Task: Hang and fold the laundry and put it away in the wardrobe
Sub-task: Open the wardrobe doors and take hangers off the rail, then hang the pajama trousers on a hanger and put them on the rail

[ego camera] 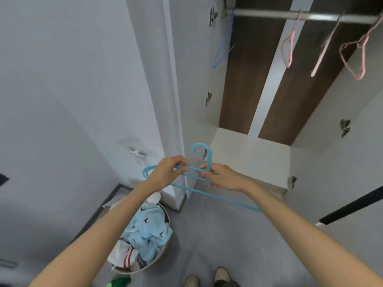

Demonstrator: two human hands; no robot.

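A light blue plastic hanger [209,193] is held in front of the open wardrobe [248,154], hook pointing up. My left hand [167,172] pinches its upper bar on the left side. My right hand [226,179] grips it just below the hook. Under my left forearm stands a round laundry basket [163,253] holding a pale blue patterned garment [147,230] and a white piece with red stripes [124,257]. The wardrobe rail [290,15] runs across the top.
Three pink hangers [289,48] and a thin blue hanger [222,50] hang from the rail. The open white wardrobe door [165,79] stands left of the hanger. A black bar [352,206] crosses at the right. My feet [207,278] are on the grey floor.
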